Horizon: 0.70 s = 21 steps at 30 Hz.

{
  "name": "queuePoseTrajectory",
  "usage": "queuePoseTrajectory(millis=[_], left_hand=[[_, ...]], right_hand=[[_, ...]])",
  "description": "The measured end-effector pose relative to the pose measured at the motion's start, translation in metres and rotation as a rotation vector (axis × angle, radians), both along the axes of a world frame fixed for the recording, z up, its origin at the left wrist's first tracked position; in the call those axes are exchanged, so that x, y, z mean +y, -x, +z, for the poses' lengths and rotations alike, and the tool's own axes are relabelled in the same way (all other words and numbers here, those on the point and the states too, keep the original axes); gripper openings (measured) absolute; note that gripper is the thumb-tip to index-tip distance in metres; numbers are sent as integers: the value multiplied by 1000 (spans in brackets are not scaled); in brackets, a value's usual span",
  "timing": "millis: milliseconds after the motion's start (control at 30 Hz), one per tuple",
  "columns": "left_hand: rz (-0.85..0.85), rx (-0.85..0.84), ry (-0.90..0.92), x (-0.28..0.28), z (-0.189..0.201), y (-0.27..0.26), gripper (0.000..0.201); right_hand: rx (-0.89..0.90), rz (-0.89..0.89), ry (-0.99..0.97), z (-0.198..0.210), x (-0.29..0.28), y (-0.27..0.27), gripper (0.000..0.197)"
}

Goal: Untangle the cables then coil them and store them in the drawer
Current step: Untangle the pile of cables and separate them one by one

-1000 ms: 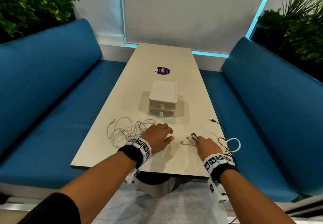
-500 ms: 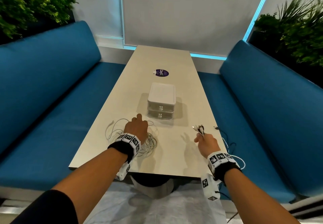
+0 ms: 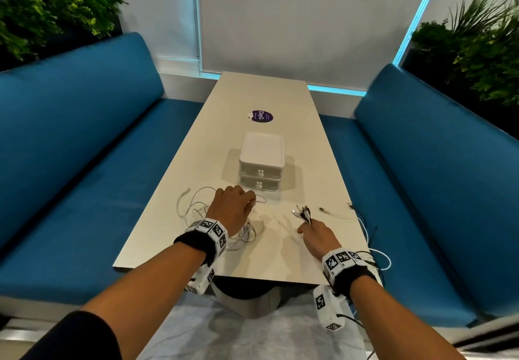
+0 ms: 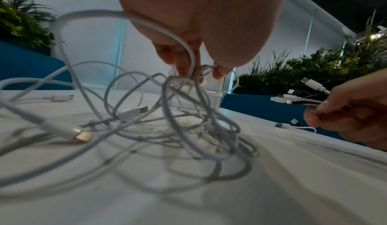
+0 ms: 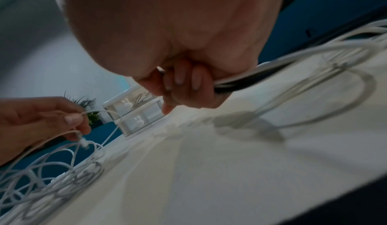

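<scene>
A tangle of white cables (image 3: 196, 213) (image 4: 167, 129) lies on the near left of the table (image 3: 280, 247). My left hand (image 3: 233, 208) (image 4: 194, 73) hovers over it and pinches one thin white cable (image 5: 94, 112) near its end. My right hand (image 3: 311, 232) (image 5: 184, 86) grips a bundle of white and black cable ends (image 3: 303, 212) (image 4: 293, 96), plugs sticking out forward; the cords trail back off the table's right edge. A white two-drawer box (image 3: 261, 163) (image 5: 134, 114) stands mid-table, both drawers closed.
Two loose plugs (image 3: 325, 210) with thin cords lie near the table's right edge. A purple round sticker (image 3: 261, 116) sits beyond the drawer box. Blue benches (image 3: 84, 163) run along both sides, with plants in the far corners.
My left hand moved from the table's middle to the white tangle and took hold of a cable. My right hand lifted slightly forward with its bundle of cable ends.
</scene>
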<state>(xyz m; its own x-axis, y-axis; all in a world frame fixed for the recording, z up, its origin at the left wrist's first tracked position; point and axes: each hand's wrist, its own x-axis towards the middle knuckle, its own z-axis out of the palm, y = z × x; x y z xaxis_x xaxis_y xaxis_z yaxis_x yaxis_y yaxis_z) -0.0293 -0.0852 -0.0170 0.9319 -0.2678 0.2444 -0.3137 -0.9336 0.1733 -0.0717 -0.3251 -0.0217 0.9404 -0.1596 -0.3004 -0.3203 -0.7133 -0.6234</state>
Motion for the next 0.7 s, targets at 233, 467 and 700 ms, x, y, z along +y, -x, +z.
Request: queuePoseTrajectory(millis=[233, 467, 700], left_hand=[[-103, -122, -82, -8, 5, 5, 13], [-193, 12, -21, -11, 3, 15, 23], [-302, 234, 34, -21, 3, 17, 36]], right_hand=[[-71, -3, -25, -7, -1, 6, 29], [-116, -21, -36, -8, 4, 5, 28], [-74, 33, -35, -9, 8, 11, 30]])
